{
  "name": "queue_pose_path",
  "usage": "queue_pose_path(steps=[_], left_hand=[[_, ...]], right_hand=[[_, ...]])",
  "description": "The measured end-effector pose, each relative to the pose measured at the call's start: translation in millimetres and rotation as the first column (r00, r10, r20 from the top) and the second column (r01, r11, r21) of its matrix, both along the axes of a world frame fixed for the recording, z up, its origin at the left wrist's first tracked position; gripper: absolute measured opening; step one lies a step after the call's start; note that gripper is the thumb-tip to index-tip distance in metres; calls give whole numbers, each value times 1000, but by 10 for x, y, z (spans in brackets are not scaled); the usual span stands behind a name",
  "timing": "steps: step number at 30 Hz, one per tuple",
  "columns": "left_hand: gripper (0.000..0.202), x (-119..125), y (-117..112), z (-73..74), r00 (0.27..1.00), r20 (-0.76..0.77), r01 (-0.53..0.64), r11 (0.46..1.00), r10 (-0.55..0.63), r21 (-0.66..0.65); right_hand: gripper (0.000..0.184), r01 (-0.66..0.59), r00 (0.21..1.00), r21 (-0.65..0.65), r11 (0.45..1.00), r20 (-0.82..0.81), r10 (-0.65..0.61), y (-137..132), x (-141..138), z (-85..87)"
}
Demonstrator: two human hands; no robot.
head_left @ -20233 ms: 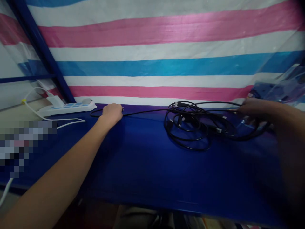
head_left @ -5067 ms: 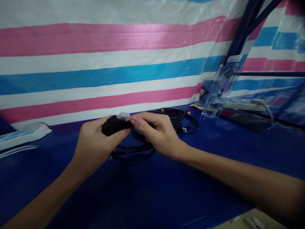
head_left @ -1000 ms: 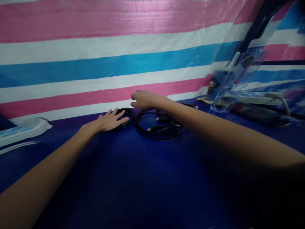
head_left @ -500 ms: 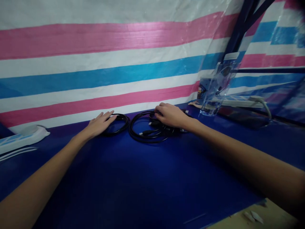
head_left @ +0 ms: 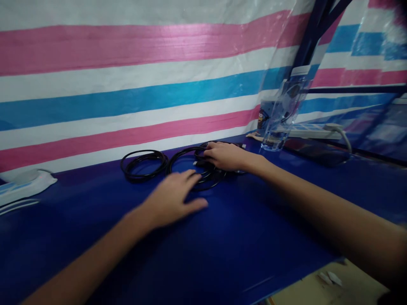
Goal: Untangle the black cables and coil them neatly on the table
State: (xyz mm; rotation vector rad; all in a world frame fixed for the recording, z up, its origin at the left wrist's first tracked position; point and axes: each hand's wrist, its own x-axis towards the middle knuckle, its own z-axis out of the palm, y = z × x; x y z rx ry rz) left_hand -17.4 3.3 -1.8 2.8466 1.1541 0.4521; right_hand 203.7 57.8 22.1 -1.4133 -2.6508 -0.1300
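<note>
My left hand (head_left: pixel 173 197), a little smeared by motion, is over the blue table with thumb and fingers apart and nothing in it. Its fingertips are close to the near side of a coiled black cable (head_left: pixel 170 163). My right hand (head_left: pixel 227 156) lies on the right part of that bundle, its fingers curled down on the black cable; the fingertips are partly hidden. Light metal plugs (head_left: pixel 243 146) stick out around it. A separate loop of black cable (head_left: pixel 144 176) rests to the left, touched by neither hand.
A clear plastic container (head_left: pixel 276 137) stands at the back right, near a white power strip (head_left: pixel 313 131) and a dark flat object (head_left: pixel 318 151). Another power strip (head_left: pixel 19 190) with white cords lies at the left. A striped sheet (head_left: pixel 127 101) hangs behind the blue table (head_left: pixel 210 250).
My left hand has left the left cable loop and moved right and nearer to me, towards the middle coil. My right hand stays on the cable bundle. The view has shifted slightly.
</note>
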Motion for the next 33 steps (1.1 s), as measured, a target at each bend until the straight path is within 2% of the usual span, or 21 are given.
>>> queue_pose_path(steps=[3, 5, 8, 10, 11, 14, 16, 18, 21, 24, 27, 30, 33], left_hand=[[63, 289, -137, -75, 996, 1, -94, 987, 95, -127], [58, 327, -186, -17, 994, -5, -109, 979, 109, -174], [33, 241, -314, 181, 995, -100, -9, 954, -23, -301], [17, 139, -447, 321, 985, -132, 53, 915, -115, -399], [17, 78, -516, 380, 982, -123, 79, 905, -142, -419], [41, -142, -652, 487, 991, -44, 99, 928, -123, -359], [49, -300, -644, 513, 996, 28, 87, 945, -83, -317], [42, -435, -562, 524, 992, 114, 82, 956, -51, -282], [22, -566, -403, 548, 969, 247, 59, 975, -4, -216], [15, -620, -326, 579, 936, 344, 7, 973, 75, -231], [16, -606, -340, 578, 939, 308, -54, 947, 156, -315], [32, -549, -362, 530, 952, 216, -125, 917, 219, -378], [39, -500, -352, 474, 949, 237, -87, 895, 208, -437]], right_hand=[[27, 14, 998, 23, 1000, -66, -13, -8, 84, 144], [30, 106, 965, 56, 993, -247, -89, 21, 205, 253], [40, 323, 800, 62, 944, -551, -237, 122, 427, 336], [39, 428, 719, 49, 902, -623, -307, 210, 552, 317], [38, 467, 705, 57, 882, -626, -333, 253, 598, 291], [39, 544, 700, 106, 833, -604, -381, 345, 689, 208], [39, 573, 693, 133, 809, -605, -392, 369, 740, 179], [41, 603, 677, 145, 785, -614, -406, 370, 805, 174], [44, 662, 650, 182, 727, -623, -435, 353, 898, 188], [43, 678, 678, 262, 687, -585, -446, 323, 881, 206], [41, 581, 780, 338, 740, -491, -388, 261, 723, 238], [38, 434, 862, 360, 826, -433, -264, 171, 550, 298], [35, 300, 929, 309, 903, -311, -202, 98, 469, 356]])
